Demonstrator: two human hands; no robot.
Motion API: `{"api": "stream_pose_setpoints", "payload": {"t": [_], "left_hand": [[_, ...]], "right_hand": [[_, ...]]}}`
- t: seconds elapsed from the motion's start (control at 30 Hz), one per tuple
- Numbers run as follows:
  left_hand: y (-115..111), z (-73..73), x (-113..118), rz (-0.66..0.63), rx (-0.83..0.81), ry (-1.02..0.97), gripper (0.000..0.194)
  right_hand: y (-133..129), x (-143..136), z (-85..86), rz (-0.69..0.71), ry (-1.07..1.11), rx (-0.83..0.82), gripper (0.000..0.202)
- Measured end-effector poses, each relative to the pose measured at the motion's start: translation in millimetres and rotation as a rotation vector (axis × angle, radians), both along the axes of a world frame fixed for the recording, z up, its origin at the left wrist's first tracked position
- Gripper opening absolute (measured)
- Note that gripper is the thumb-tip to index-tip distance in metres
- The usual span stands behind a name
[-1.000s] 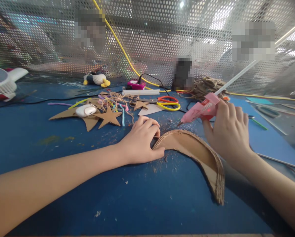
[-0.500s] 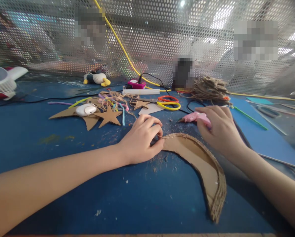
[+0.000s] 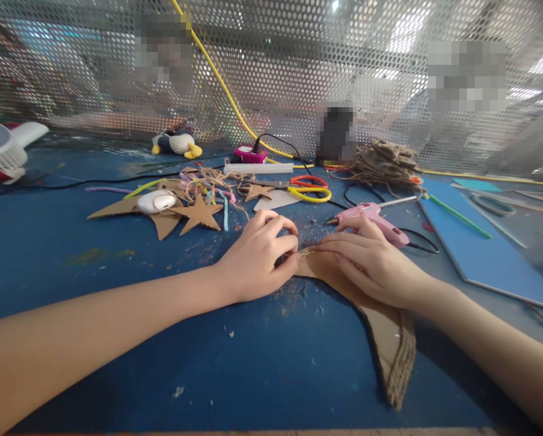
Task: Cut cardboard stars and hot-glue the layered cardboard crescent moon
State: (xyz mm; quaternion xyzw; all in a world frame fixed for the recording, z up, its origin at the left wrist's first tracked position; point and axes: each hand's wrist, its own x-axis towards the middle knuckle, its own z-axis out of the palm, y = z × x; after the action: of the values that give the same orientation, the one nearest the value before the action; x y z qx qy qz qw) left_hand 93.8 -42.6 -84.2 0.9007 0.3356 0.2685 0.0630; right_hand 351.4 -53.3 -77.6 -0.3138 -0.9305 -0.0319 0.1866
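Note:
A cardboard crescent (image 3: pixel 380 327), with rows of twine along its outer edge, lies on the blue table. My left hand (image 3: pixel 266 257) is closed, thumb and fingers pinching the crescent's upper left tip where the twine ends. Across the upper part of the crescent lies my right hand (image 3: pixel 374 263), fingers stretched out toward the left and touching the twine edge. It hides much of the curve. Just beyond the right hand rests a pink hot glue gun (image 3: pixel 362 213) on the table, a glue stick (image 3: pixel 399 200) jutting from its back.
Farther left are a cardboard star (image 3: pixel 201 215), a white computer mouse-like case (image 3: pixel 156 201) and tangled twine (image 3: pixel 210 181). Scissors (image 3: pixel 310 189) with red and yellow handles lie at centre. A blue board (image 3: pixel 489 248) is at right. Perforated metal mesh (image 3: pixel 271 72) stands behind.
My right hand has let go of the glue gun and moved left and down onto the cardboard crescent. My left hand stays at the tip.

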Motion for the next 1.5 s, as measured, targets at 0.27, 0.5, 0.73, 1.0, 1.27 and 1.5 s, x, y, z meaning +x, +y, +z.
{"api": "stream_pose_setpoints", "payload": {"t": [0.27, 0.5, 0.73, 1.0, 1.27, 1.5], "left_hand": [[0.5, -0.9, 0.7, -0.017, -0.012, 0.008, 0.023], [0.4, 0.1, 0.8, -0.015, -0.017, 0.017, 0.023], [0.4, -0.6, 1.2, -0.010, -0.030, 0.019, 0.024], [0.0, 0.3, 1.3, -0.009, -0.040, 0.018, 0.023], [-0.2, 0.1, 1.7, -0.004, -0.042, 0.014, 0.023], [0.4, -1.1, 1.4, -0.009, -0.041, 0.015, 0.023]], "right_hand": [[-5.0, -4.6, 2.4, -0.018, -0.042, 0.054, 0.030], [-4.1, -4.6, 2.4, -0.022, -0.056, 0.031, 0.032], [-5.3, -6.7, 3.6, -0.015, -0.087, 0.066, 0.030], [-6.4, -7.0, 4.4, -0.017, -0.121, 0.054, 0.034], [-8.0, -8.9, 4.6, -0.037, -0.140, 0.048, 0.033], [-8.5, -9.2, 5.4, -0.037, -0.163, 0.050, 0.034]]}}
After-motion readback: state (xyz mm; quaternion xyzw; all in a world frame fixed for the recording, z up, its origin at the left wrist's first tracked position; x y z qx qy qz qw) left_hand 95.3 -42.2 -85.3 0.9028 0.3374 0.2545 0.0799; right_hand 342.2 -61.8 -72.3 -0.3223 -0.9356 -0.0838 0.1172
